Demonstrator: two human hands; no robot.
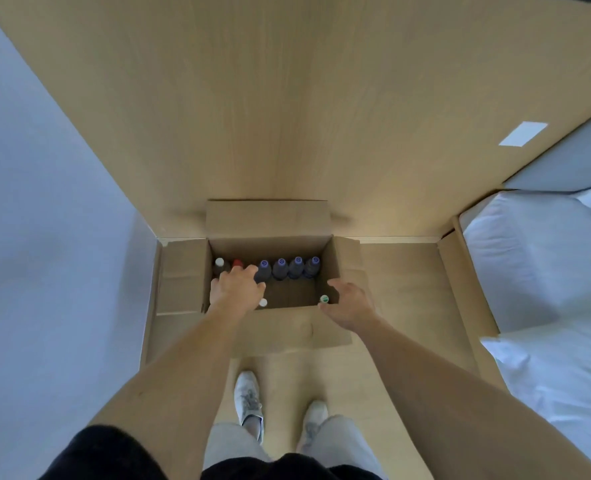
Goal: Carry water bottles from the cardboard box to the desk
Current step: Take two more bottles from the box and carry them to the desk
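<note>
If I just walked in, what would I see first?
Two bare arms reach down into an open cardboard box on the floor. A row of bottles stands along its far side, four with purple caps. The left hand is over the red-capped bottle, and the right hand is beside a green-capped bottle. A white bed sits to the right.

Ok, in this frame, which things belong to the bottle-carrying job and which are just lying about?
Part of the job:
- cardboard box, open on the floor
- blue-capped bottles in its back row
- red-capped bottle by the left hand
- white-capped bottle
- green-capped bottle by the right hand

Just there:
- bed on the right
- white shoes
- wood wall panel
</note>
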